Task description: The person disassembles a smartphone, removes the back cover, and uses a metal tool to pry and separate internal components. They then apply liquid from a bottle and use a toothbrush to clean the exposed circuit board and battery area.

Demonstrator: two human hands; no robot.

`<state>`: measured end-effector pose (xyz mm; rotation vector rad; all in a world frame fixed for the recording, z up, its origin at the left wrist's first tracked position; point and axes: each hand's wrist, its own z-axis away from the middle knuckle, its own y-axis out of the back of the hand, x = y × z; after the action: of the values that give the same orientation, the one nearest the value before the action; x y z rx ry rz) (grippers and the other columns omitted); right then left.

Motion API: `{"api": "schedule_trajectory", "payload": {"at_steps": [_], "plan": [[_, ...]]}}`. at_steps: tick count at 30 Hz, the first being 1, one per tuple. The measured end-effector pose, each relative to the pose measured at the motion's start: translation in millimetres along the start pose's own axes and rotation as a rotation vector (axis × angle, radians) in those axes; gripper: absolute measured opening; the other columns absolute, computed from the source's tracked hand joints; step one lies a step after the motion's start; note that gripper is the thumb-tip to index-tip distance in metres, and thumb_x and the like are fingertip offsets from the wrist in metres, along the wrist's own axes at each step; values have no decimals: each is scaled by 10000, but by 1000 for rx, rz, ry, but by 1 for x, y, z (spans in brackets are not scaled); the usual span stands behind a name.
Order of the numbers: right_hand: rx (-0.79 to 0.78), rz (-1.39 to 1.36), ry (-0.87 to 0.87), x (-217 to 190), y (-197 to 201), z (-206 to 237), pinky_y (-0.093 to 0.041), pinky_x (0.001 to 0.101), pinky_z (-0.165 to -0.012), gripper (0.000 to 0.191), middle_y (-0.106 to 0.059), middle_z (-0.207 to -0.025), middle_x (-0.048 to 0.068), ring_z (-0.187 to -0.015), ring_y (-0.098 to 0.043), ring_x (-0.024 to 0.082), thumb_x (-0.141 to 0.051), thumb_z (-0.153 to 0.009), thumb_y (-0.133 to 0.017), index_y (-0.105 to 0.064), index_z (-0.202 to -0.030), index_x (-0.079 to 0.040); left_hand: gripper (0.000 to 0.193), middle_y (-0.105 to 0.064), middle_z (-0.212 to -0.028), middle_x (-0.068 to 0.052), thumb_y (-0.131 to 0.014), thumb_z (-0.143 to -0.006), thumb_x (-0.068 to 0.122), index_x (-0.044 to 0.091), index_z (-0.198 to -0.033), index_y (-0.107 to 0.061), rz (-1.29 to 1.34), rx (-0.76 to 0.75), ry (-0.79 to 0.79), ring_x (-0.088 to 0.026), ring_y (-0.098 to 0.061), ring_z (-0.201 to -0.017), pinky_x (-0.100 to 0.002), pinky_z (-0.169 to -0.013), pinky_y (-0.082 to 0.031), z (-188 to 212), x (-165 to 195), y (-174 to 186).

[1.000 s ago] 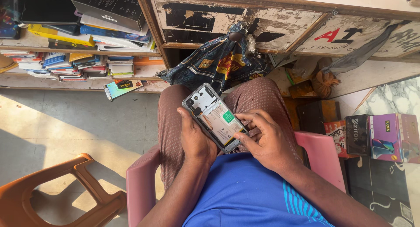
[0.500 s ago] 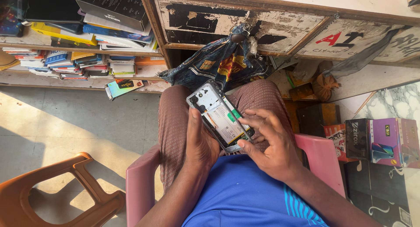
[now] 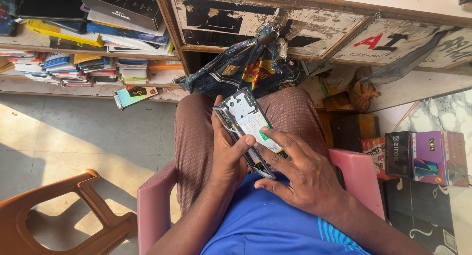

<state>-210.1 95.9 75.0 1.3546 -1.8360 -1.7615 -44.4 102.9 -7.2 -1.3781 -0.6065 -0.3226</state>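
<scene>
Gripping an opened phone [image 3: 250,129] from its left edge, the left hand [image 3: 227,154] wraps around the frame, the thumb hooked over the front near the lower part and the other fingers hidden behind it. The right hand [image 3: 301,179] lies over the phone's lower right, fingers spread and flat, the forefinger pressing on the pale battery (a small green tab shows just above the fingertip). Neither hand is closed into a fist; the left clamps the phone, the right only rests and presses on it.

The phone has its back cover off, showing a silvery metal plate at the top end and the battery below. It is held tilted, top end pointing away from the body, above the person's lap, over brown patterned trousers [image 3: 194,137]. The person wears a blue shirt [image 3: 265,225] and sits on a pink plastic chair [image 3: 152,206].

Just beyond the knees, a crumpled dark blue plastic bag [image 3: 243,68] with yellow and red print hangs against a worn wooden counter [image 3: 295,24] with peeling white paint. To the left, a shelf [image 3: 73,90] carries stacks of flat boxes and booklets [image 3: 88,48]. A brown plastic chair [image 3: 64,211] stands at the lower left on the sunlit floor. At the right, a purple box [image 3: 437,156] and a dark box [image 3: 397,154] sit side by side, near a marble-patterned surface [image 3: 442,115].
</scene>
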Motion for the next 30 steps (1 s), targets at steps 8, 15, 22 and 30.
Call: {"api": "schedule_trajectory", "payload": {"at_steps": [8, 15, 22, 30], "plan": [[-15, -115, -47, 6, 8, -2, -539, 429, -1016, 702, -565, -1455, 148, -1264, -628, 320, -498, -875, -688, -575, -1444, -103, 1148, -464, -1460, -192, -800, -789, 246, 203, -1663, -56, 91, -90, 131, -328, -549, -1317, -503, -1100, -495, 4, 13, 3], [48, -32, -146, 32, 8, -18, -582, 379, -915, 407, -700, -1180, 70, -1089, -697, 248, -262, -843, -829, -741, -1215, -121, 1177, -442, -1508, -191, -797, -756, 446, 164, -1667, -108, 7, -190, 243, -342, -482, -1411, -526, -1177, -426, 10, 15, 4], [59, -31, -14, 42, 9, -37, -536, 405, -928, 263, -682, -1190, 98, -1098, -640, 289, -255, -779, -846, -788, -995, -116, 1187, -406, -1517, -220, -767, -758, 524, 124, -1666, -115, -33, -230, 284, -339, -454, -1428, -528, -1205, -376, 10, 11, 4], [80, 180, 231, 43, 6, -34, -550, 417, -944, 160, -710, -1147, 67, -1183, -664, 276, -161, -856, -801, -757, -969, -57, 1197, -388, -1543, -236, -749, -759, 554, 158, -1663, -70, -91, -260, 316, -365, -427, -1448, -530, -1202, -362, 10, 10, 6]]}}
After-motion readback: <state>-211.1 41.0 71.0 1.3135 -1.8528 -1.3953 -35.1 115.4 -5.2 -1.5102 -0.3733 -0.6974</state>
